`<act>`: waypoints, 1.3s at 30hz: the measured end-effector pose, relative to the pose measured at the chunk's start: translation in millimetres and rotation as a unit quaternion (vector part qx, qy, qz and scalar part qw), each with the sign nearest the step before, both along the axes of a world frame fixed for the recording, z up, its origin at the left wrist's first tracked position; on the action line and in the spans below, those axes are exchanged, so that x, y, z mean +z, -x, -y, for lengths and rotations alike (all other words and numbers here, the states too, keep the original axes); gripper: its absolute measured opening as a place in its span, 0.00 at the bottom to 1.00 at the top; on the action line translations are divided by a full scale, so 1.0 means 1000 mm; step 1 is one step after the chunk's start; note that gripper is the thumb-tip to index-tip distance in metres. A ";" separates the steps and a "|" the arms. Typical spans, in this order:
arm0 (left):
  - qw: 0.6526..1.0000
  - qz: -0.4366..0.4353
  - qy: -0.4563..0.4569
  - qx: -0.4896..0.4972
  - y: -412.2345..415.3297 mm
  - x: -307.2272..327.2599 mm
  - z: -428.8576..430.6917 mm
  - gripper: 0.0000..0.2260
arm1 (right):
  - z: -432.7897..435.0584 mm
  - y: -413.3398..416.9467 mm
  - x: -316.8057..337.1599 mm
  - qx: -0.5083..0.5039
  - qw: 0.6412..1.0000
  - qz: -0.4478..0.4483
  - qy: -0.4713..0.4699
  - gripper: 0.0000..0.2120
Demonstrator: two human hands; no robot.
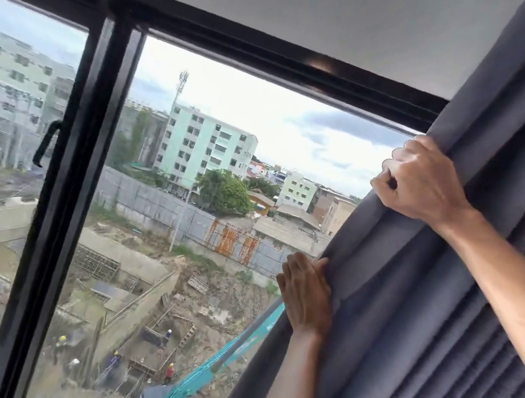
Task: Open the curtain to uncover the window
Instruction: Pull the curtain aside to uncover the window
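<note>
The right hand [420, 180] is closed in a fist around the leading edge of the curtain [467, 271], fingers curled over the hem with a fold of cloth bunched inside the grip. Lower on the same edge, the left hand [305, 294] lies flatter: its fingers wrap behind the hem while the thumb presses on the front, a looser pinch than the fist above it. Both hands hold cloth and nothing else.

The curtain is grey-blue fabric, gathered into many close pleats on the right of the view, its free edge running on a slant from the upper hand down past the lower one. It looks soft and fairly thick, so it should fold and slump rather than resist, and will likely be light to push but apt to drag along its rail if pulled only at one height. The edge hem, taken at two heights as here, seems the sensible grip.

Beyond the hands, the window [217, 178] with its black frame [86, 156] is already largely uncovered, showing buildings and a construction site outside.
</note>
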State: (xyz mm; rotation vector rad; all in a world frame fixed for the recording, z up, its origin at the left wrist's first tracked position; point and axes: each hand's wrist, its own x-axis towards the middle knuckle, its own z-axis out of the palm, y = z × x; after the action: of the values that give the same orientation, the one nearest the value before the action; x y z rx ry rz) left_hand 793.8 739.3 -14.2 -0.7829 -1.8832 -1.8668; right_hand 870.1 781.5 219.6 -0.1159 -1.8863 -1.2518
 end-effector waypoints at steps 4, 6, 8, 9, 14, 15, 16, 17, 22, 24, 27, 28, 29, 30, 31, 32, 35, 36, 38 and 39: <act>1.000 -0.005 0.015 0.002 -0.036 0.002 -0.027 0.16 | -0.026 -0.044 0.001 -0.005 1.000 0.000 0.000 0.15; 1.000 -0.008 0.023 0.002 -0.054 0.005 -0.041 0.14 | -0.039 -0.067 0.005 -0.008 1.000 0.000 -0.001 0.15; 0.999 -0.010 0.031 -0.002 -0.073 0.008 -0.055 0.10 | -0.053 -0.090 0.007 -0.013 1.000 0.000 -0.004 0.14; 0.999 -0.013 0.034 -0.003 -0.082 0.009 -0.061 0.08 | -0.060 -0.102 0.008 -0.013 1.000 -0.001 -0.006 0.14; 0.999 -0.043 0.031 -0.002 -0.131 0.019 -0.088 0.09 | -0.094 -0.159 0.012 -0.017 1.000 -0.019 -0.008 0.12; 0.999 -0.044 0.025 -0.006 -0.140 0.021 -0.094 0.11 | -0.099 -0.170 0.013 -0.015 1.000 -0.026 -0.009 0.12; 0.999 -0.047 0.022 -0.011 -0.149 0.023 -0.101 0.12 | -0.105 -0.179 0.013 -0.011 0.999 -0.033 -0.009 0.12; 0.998 -0.052 0.022 -0.017 -0.158 0.024 -0.108 0.13 | -0.112 -0.190 0.014 -0.009 0.999 -0.039 -0.008 0.12; 0.997 -0.071 0.014 -0.030 -0.205 0.026 -0.143 0.13 | -0.143 -0.237 0.017 -0.031 0.999 -0.037 0.001 0.12; 0.998 -0.064 -0.007 -0.019 -0.214 0.025 -0.152 0.12 | -0.150 -0.244 0.017 -0.030 0.999 -0.036 -0.001 0.12; 0.999 -0.048 -0.013 -0.017 -0.214 0.021 -0.155 0.11 | -0.152 -0.241 0.017 -0.014 0.999 -0.042 -0.003 0.12; 0.999 -0.046 -0.014 -0.019 -0.215 0.020 -0.155 0.10 | -0.153 -0.242 0.017 -0.009 0.999 -0.041 -0.002 0.12; 0.999 -0.042 -0.017 -0.021 -0.216 0.020 -0.154 0.10 | -0.153 -0.243 0.017 -0.003 0.999 -0.036 -0.003 0.12; 0.999 -0.039 -0.019 -0.025 -0.218 0.020 -0.153 0.10 | -0.154 -0.245 0.017 0.002 0.999 -0.032 -0.006 0.12; 0.999 -0.038 -0.017 -0.027 -0.222 0.020 -0.153 0.10 | -0.155 -0.247 0.016 0.005 1.000 -0.029 -0.009 0.12; 0.999 -0.040 -0.014 -0.025 -0.225 0.020 -0.154 0.11 | -0.157 -0.249 0.016 0.007 1.000 -0.028 -0.011 0.11; 0.999 -0.045 -0.019 -0.018 -0.229 0.016 -0.153 0.12 | -0.159 -0.250 0.013 0.013 0.999 -0.029 -0.015 0.12; 0.999 -0.045 -0.021 -0.020 -0.229 0.015 -0.152 0.12 | -0.159 -0.251 0.012 0.014 0.999 -0.033 -0.014 0.12; 0.999 -0.046 -0.017 -0.021 -0.230 0.015 -0.150 0.12 | -0.159 -0.250 0.010 0.021 0.999 -0.039 -0.012 0.11; 0.999 -0.047 -0.007 -0.021 -0.230 0.014 -0.148 0.12 | -0.158 -0.249 0.009 0.024 0.999 -0.042 -0.010 0.11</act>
State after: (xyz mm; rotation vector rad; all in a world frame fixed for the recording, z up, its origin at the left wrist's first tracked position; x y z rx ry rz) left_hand 1023.6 887.2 -0.5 -0.8954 -1.8065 -1.8331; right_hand 1118.7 939.2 228.2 -0.1111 -1.7950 -1.2145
